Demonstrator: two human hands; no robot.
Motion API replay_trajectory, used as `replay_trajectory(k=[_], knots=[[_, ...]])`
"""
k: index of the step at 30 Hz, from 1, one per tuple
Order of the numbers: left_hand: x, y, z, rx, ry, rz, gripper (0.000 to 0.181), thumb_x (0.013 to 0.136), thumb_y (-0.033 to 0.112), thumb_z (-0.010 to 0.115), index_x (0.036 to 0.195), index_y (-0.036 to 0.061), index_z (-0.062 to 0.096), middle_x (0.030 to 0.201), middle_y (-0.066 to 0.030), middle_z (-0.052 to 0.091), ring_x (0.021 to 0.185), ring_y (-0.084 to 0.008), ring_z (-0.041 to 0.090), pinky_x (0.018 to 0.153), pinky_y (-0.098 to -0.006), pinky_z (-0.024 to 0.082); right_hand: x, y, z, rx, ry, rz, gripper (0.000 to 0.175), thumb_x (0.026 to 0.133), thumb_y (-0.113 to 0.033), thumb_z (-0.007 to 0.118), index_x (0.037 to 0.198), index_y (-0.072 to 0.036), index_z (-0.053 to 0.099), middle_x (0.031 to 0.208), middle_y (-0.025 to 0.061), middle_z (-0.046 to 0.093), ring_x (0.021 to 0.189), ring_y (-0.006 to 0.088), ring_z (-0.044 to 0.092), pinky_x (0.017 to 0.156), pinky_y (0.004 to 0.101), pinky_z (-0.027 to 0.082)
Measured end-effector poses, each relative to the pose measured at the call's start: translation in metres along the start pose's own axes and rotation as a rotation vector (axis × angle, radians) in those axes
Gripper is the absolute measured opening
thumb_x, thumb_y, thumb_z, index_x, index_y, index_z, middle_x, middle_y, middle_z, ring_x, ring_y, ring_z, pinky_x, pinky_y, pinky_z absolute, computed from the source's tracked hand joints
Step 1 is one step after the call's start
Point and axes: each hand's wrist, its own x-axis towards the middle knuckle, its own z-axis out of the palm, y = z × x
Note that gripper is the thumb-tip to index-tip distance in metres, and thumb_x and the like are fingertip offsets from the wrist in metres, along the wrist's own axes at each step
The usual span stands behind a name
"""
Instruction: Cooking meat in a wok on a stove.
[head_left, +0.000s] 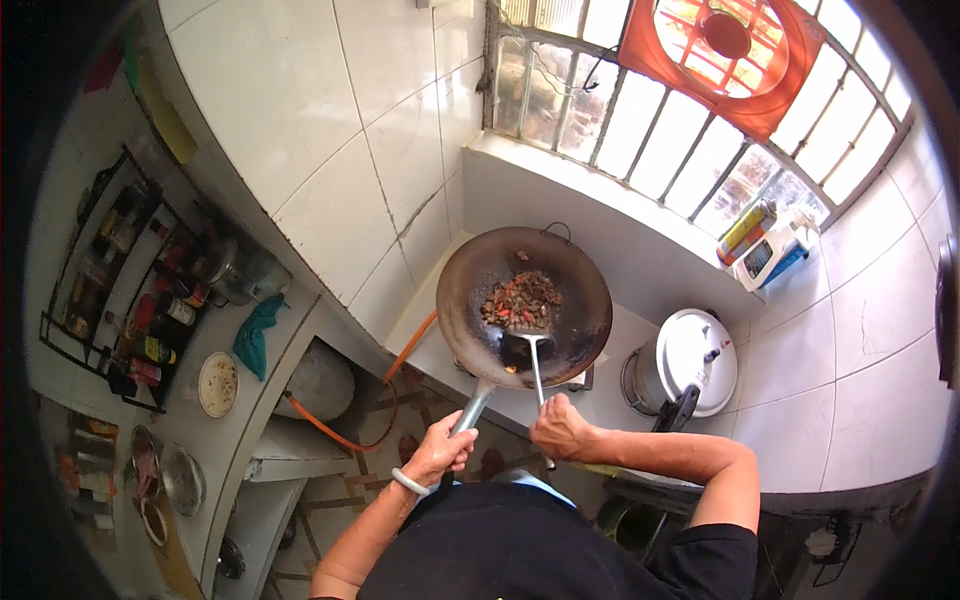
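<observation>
A wide, dark wok sits on the low ledge below the window. My left hand is closed around its metal handle. In the wok lies a heap of chopped brown food with red pepper pieces. My right hand grips the shaft of a metal wok spatula. The spatula's blade rests at the near side of the food, inside the wok. Most of the burner under the wok is hidden.
A lidded pressure cooker stands right of the wok. Spray bottles stand on the windowsill, under an orange fan. An orange hose runs down at left. The left counter holds a plate, a teal cloth and a condiment rack.
</observation>
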Motion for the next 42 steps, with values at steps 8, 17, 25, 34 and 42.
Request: replay_trajectory(k=[8, 17, 25, 34, 42], knots=[[-0.002, 0.000, 0.002, -0.014, 0.023, 0.021, 0.030, 0.089, 0.010, 0.055, 0.117, 0.0030, 0.048, 0.067, -0.0011, 0.046, 0.048, -0.0047, 0.038, 0.040, -0.0198, 0.031, 0.018, 0.031, -0.003, 0.074, 0.244, 0.138, 0.020, 0.075, -0.023, 0.053, 0.060, -0.010, 0.057, 0.059, 0.0057, 0.050, 0.058, 0.0171, 0.047, 0.054, 0.0338, 0.029], [-0.001, 0.000, 0.006, -0.001, 0.034, 0.026, 0.022, 0.089, 0.012, 0.055, 0.109, 0.0041, 0.050, 0.067, -0.0006, 0.046, 0.048, -0.0043, 0.038, 0.040, -0.0192, 0.030, 0.038, 0.002, 0.034, 0.118, 0.214, 0.085, 0.020, 0.075, -0.023, 0.054, 0.060, -0.010, 0.057, 0.063, 0.0079, 0.054, 0.059, 0.0179, 0.049, 0.054, 0.0346, 0.031], [0.000, -0.001, 0.005, 0.006, 0.056, 0.016, 0.014, 0.089, 0.012, 0.055, 0.100, 0.0050, 0.050, 0.067, -0.0007, 0.047, 0.047, -0.0045, 0.038, 0.039, -0.0196, 0.030, 0.040, 0.016, 0.013, 0.182, 0.290, 0.217, 0.017, 0.075, -0.020, 0.052, 0.061, -0.010, 0.054, 0.064, 0.0110, 0.052, 0.063, 0.0218, 0.051, 0.056, 0.0351, 0.033], [-0.003, 0.001, 0.006, 0.016, 0.061, 0.020, 0.017, 0.089, 0.012, 0.056, 0.103, 0.0052, 0.051, 0.067, -0.0008, 0.048, 0.047, -0.0045, 0.039, 0.039, -0.0194, 0.031, 0.041, 0.045, 0.036, 0.136, 0.318, 0.118, 0.015, 0.074, -0.018, 0.054, 0.063, -0.008, 0.055, 0.065, 0.0098, 0.053, 0.063, 0.0209, 0.051, 0.055, 0.0349, 0.033], [-0.001, -0.003, 0.002, 0.019, 0.042, 0.027, 0.027, 0.088, 0.015, 0.057, 0.113, 0.0057, 0.051, 0.067, -0.0001, 0.048, 0.048, -0.0042, 0.039, 0.040, -0.0191, 0.030, 0.026, 0.050, 0.026, 0.085, 0.193, 0.225, 0.017, 0.074, -0.019, 0.054, 0.061, -0.010, 0.060, 0.063, 0.0080, 0.054, 0.065, 0.0209, 0.051, 0.056, 0.0352, 0.031]])
